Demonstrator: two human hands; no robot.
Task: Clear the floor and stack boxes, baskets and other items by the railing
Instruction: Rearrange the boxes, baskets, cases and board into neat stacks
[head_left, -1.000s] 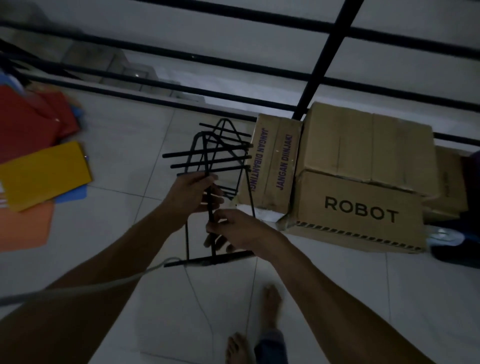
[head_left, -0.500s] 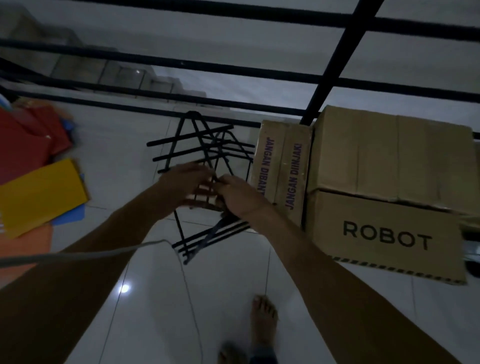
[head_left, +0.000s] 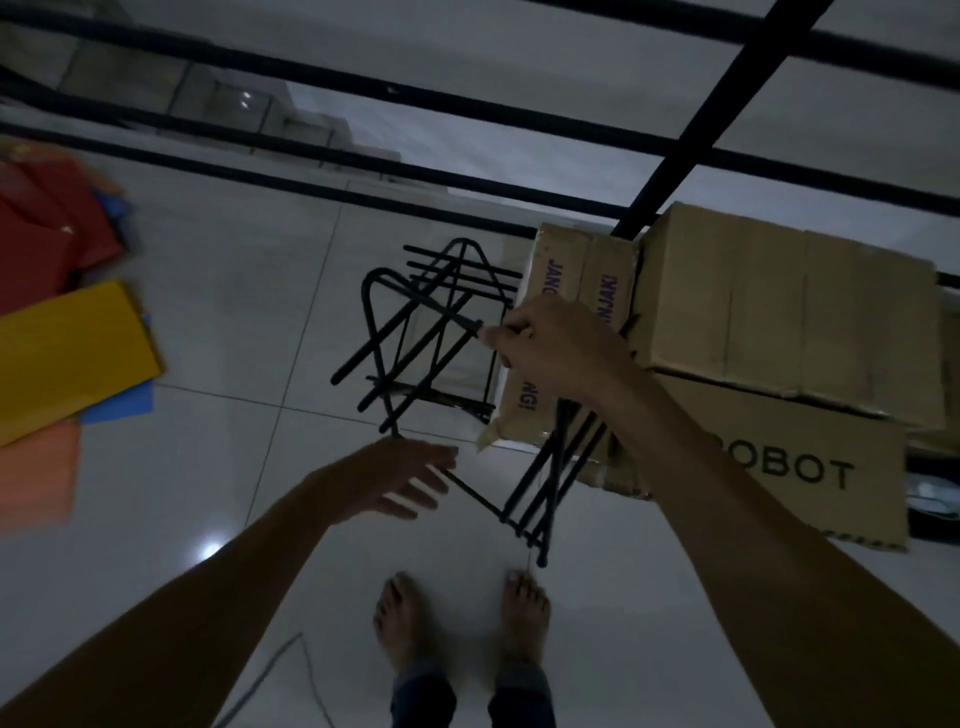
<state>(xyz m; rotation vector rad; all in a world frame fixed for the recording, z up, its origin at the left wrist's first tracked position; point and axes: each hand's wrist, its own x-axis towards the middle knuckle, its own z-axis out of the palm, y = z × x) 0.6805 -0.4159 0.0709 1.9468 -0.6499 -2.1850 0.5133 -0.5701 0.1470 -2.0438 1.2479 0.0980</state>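
Right hand pinches the black wire rack just beside the cardboard boxes, left hand spread loose below it — next, I'd judge, setting it down against them.

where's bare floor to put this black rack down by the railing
Bare tile lies between the coloured sheets and the wire rack, up to the railing. Crowded right: stacked boxes.

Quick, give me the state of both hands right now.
Left hand: open, fingers straight, at the lower bar of the black wire rack; contact unclear.
Right hand: closed, pinching a bar of the rack.
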